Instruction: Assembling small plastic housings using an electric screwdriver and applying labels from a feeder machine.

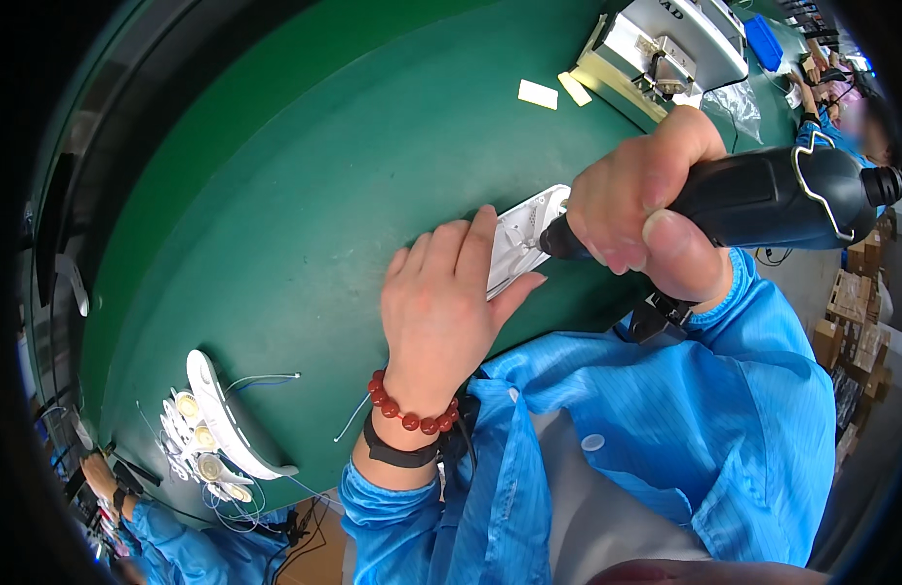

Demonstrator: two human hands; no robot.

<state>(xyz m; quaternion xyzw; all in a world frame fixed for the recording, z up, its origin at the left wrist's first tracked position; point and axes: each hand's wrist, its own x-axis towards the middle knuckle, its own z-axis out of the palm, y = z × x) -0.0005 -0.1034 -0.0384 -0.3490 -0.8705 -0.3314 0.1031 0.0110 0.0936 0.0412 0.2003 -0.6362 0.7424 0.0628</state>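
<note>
A white plastic housing [510, 255] lies on the green table, its hollow inner side facing up. Across its left part rests my left hand [438, 290], fingers stretched out and thumb apart, pressing it against the tabletop. My right hand [648, 207] is wrapped round a black electric screwdriver [753, 198] with a wire hanging loop at its rear. The tool is tilted nearly level, and its tapered nose points into the housing. Its bit tip is at the housing's inner face; whether a screw sits there is too small to tell.
At the lower left lie a curved white shell [222, 419] and a cluster of white parts with round discs and thin wires [202, 450]. A boxy machine [666, 58] stands at the far right, near pale paper slips [538, 94] and a plastic bag [739, 105]. Co-workers sit at both sides.
</note>
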